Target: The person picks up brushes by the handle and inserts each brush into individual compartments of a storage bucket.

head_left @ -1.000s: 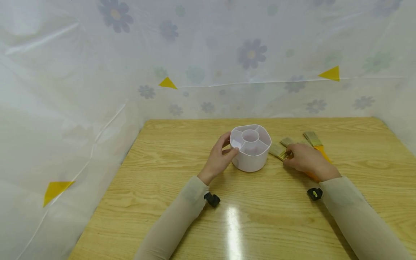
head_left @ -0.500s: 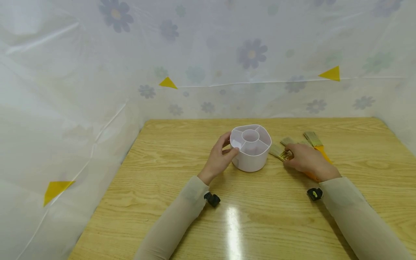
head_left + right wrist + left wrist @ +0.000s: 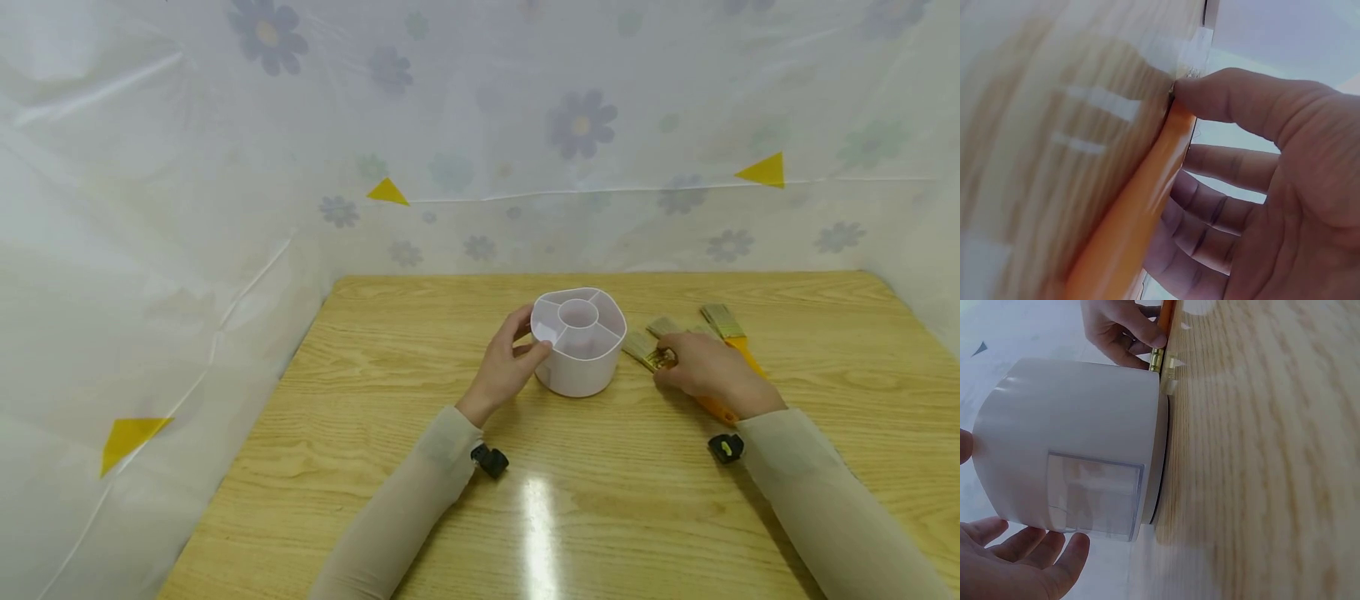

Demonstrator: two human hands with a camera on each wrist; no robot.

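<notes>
A white round desk organizer (image 3: 577, 377) with divided compartments and a central ring stands upright on the table. My left hand (image 3: 504, 367) holds its left side, thumb at the near rim and fingers around the far side; the left wrist view shows the fingertips against the organizer's wall (image 3: 1072, 419), near a clear window. To the right, my right hand (image 3: 708, 371) pinches the nearest paintbrush where its orange handle (image 3: 1135, 212) meets the metal band. That brush lies along the table with its bristles (image 3: 637, 347) pointing toward the organizer. The hand hides part of it.
More paintbrushes lie beyond my right hand: one shows only its bristles (image 3: 663, 325), and another with an orange handle (image 3: 738, 343) lies farther right. The wood table (image 3: 390, 417) meets a flower-printed plastic sheet (image 3: 480, 225) at the back.
Almost nothing moves. The near brush's orange handle end shows slightly more below my right hand; both hands and the organizer stay in place.
</notes>
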